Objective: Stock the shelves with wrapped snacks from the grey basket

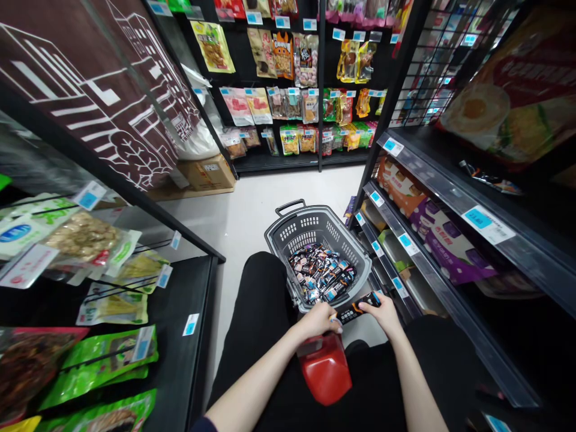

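Just beyond both hands, the grey shopping basket (pixel 355 252) is apparently only part-filled: its broad heap of small black-wrapped snack packets (pixel 321 273) leaves the upper walls bare. A red plastic scoop (pixel 324 371) sits just below the left hand (pixel 318 320); that hand and the right hand (pixel 381 309) clamp opposite ends of one black packet (pixel 353 312), not yet among the heap.

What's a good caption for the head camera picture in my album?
Left hand and right hand hold a black packet by a grey basket of small wrapped packets between shop shelves.
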`<state>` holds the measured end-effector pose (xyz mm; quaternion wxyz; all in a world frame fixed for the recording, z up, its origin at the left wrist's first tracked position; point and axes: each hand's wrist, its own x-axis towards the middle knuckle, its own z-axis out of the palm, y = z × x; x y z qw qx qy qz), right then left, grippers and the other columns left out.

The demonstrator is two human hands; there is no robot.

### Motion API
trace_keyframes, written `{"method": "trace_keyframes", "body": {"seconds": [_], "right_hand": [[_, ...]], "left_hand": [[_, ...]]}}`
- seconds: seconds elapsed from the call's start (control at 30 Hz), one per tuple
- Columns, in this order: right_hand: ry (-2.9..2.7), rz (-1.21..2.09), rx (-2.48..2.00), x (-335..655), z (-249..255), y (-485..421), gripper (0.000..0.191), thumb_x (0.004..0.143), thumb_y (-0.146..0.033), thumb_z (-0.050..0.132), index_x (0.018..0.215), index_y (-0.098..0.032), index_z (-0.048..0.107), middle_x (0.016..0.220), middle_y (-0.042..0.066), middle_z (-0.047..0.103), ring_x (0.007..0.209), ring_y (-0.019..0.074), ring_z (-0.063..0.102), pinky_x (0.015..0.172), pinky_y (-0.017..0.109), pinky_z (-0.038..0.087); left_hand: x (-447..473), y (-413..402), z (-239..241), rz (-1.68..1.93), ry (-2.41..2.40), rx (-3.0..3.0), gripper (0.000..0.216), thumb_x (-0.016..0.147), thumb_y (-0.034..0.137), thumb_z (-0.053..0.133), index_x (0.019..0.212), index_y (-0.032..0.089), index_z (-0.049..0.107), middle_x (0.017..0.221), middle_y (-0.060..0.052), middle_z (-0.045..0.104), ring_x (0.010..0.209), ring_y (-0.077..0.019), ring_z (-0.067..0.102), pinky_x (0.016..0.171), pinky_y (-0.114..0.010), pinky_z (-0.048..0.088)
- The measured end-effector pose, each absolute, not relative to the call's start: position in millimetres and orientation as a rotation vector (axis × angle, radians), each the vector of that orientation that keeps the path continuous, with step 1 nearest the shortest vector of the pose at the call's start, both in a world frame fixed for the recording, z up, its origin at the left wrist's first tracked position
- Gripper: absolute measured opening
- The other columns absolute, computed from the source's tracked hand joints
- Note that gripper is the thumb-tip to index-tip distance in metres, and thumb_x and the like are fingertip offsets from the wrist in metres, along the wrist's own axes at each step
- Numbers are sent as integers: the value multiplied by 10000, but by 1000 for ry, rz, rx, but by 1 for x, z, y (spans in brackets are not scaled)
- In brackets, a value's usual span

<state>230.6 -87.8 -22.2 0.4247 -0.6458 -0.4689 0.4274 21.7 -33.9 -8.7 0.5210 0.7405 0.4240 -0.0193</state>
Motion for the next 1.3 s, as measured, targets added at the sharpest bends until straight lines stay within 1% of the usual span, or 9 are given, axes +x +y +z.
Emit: {"method": "trace_keyframes", "body": {"seconds": [0.2, 0.33, 0.43, 0.53, 0.6, 0.67, 0.77, 1.03, 1.3], "right_hand": [[-1167, 1080, -1600, 232, -26, -87, 314, 607, -442, 709, 726, -157, 651, 683, 39, 652, 658, 205, 576, 635, 303, 455], [-1167, 1081, -1594, 231, -24, -87, 321, 605, -444, 707, 720, -152, 645, 685, 41, 648, 654, 201, 570, 632, 300, 450], [-1159, 1078, -1593, 231, -21, -87, 304, 607, -435, 707, 694, -155, 627, 658, 29, 629, 637, 189, 553, 609, 285, 436], [-1129, 1068, -1613, 232, -18, -88, 299, 611, -436, 704, 657, -161, 598, 617, 14, 604, 609, 178, 535, 581, 270, 422], [-1089, 1049, -1634, 234, -17, -89, 313, 605, -450, 706, 654, -163, 591, 616, 17, 606, 608, 182, 538, 578, 272, 424], [-1032, 1018, -1656, 238, -19, -89, 334, 594, -466, 712, 676, -163, 595, 639, 28, 617, 624, 194, 550, 589, 281, 435], [-956, 981, -1677, 243, -24, -90, 364, 593, -488, 709, 716, -164, 602, 666, 33, 624, 644, 205, 564, 605, 291, 449], [-893, 989, -1667, 246, -31, -89, 363, 582, -469, 724, 747, -164, 616, 688, 34, 643, 653, 211, 587, 601, 294, 464], [-892, 1015, -1643, 246, -33, -90, 359, 593, -452, 727, 771, -163, 612, 695, 31, 641, 662, 203, 587, 625, 296, 467]], "left_hand": [[21, -34, -10, -52, 992, 1739, 176, 593, 300, 690, 593, 134, 630, 513, 53, 541, 537, -87, 456, 528, -191, 295], [20, -34, -11, -29, 989, 1740, 187, 590, 304, 695, 571, 131, 625, 506, 54, 539, 534, -82, 463, 527, -184, 304], [21, -35, -11, -13, 982, 1718, 187, 584, 293, 700, 566, 125, 620, 515, 49, 553, 539, -83, 475, 525, -186, 313], [21, -36, -9, -2, 937, 1616, 178, 585, 283, 694, 618, 120, 632, 572, 32, 601, 570, -96, 515, 554, -195, 359], [21, -37, -8, -32, 854, 1458, 232, 576, 313, 707, 695, 125, 641, 621, 20, 626, 580, -105, 539, 579, -215, 399], [21, -37, -7, -81, 782, 1250, 345, 543, 371, 737, 771, 131, 637, 635, 10, 632, 564, -114, 555, 582, -245, 433], [22, -38, -7, -102, 767, 1061, 444, 510, 451, 757, 775, 121, 623, 606, -4, 623, 537, -123, 572, 573, -279, 468], [22, -39, -5, -59, 774, 1034, 444, 535, 471, 751, 745, 103, 620, 608, -26, 641, 529, -129, 601, 585, -310, 516], [20, -39, -9, -69, 756, 1013, 477, 501, 477, 771, 766, 105, 632, 641, -29, 655, 562, -144, 625, 594, -306, 534]]}}
